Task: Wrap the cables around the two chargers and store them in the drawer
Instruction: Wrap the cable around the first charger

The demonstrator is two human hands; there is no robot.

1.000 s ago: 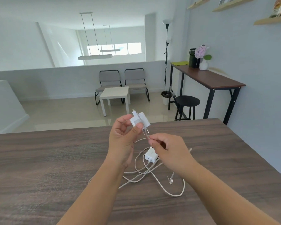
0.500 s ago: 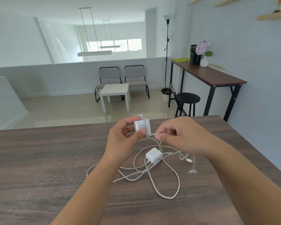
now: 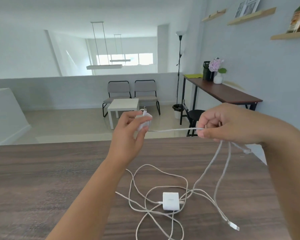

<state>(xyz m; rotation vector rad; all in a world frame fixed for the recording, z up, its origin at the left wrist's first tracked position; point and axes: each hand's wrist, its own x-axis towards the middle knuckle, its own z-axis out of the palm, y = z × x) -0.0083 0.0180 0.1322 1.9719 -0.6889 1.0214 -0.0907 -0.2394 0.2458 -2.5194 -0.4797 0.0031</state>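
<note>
White plastic charger (image 3: 144, 121) held up above the counter's far edge, pinched in the left hand (image 3: 128, 134) between thumb and fingers, prongs pointing up. Its cable (image 3: 173, 130) drawn taut, running nearly level from the charger's underside rightward into the right hand (image 3: 222, 124), fingers curled and clamped on it. Long axis of that stretch left to right, charger at the left end, slack at the right. Below the right fist, the rest of the cable dropping in loose strands to the counter (image 3: 42, 179), a connector (image 3: 234, 226) lying near the right forearm.

Second charger (image 3: 170, 200) flat on the wood, below and between the two hands, well apart from both, ringed by tangled loops (image 3: 142, 196); which loops belong to which charger, not clear. Right hand somewhat nearer to it than the left.

No drawer in view. Wrapping apparently not yet begun on either charger. Likely next: right hand carrying the taut line around the block while the left keeps it steady, so the turn hinges on that level span between the fists. Risk of dragging the tangle and the second charger along.

Beyond: white side table (image 3: 124, 105), two grey chairs (image 3: 132, 90), tall desk (image 3: 222, 91) with flowers.
</note>
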